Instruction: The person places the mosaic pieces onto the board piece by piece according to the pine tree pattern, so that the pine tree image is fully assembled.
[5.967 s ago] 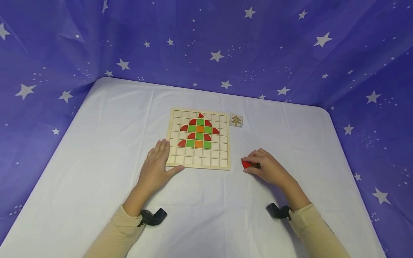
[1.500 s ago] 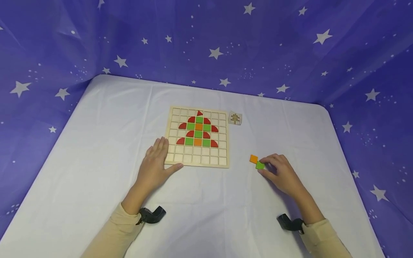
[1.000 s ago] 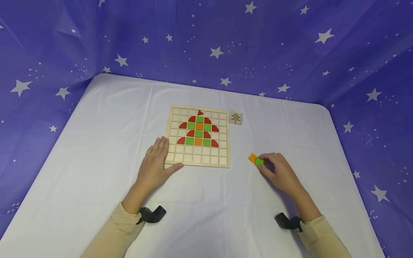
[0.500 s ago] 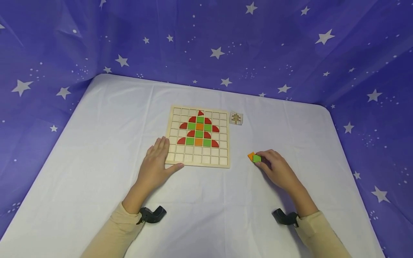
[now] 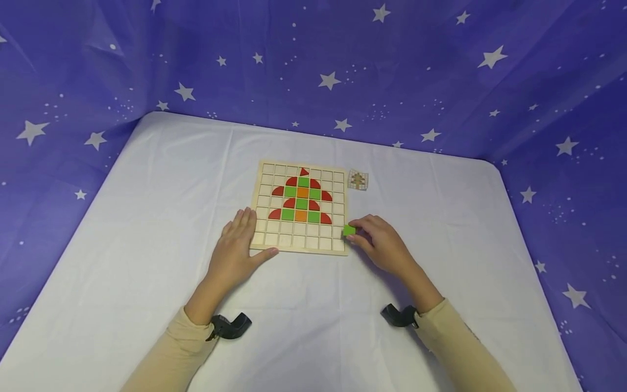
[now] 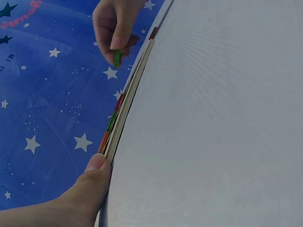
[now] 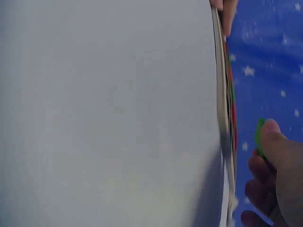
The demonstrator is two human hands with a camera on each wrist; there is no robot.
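In the head view a wooden grid board (image 5: 297, 242) lies on the table, its cells filled with red, green and orange pieces in a tree shape. My left hand (image 5: 234, 256) rests flat against its left side, fingers straight, with the thumb (image 6: 97, 163) at the front edge. Between thumb and fingertips my right hand (image 5: 384, 245) pinches a green square tile (image 5: 349, 230), which overlaps the board's right border. From the right wrist view, that green tile (image 7: 259, 134) stands up beside the thumb. The orange tile seen earlier is out of sight.
A small picture card (image 5: 358, 179) printed with a brown tree lies off the board's upper right corner. White cloth (image 5: 303, 326) covers the table, and a blue star-patterned curtain (image 5: 294, 65) hangs behind it.
A red piece has been added at the tree's lower right. My right hand has taken hold of the green tile beside an orange one and moved left to the board. My left hand stays put.
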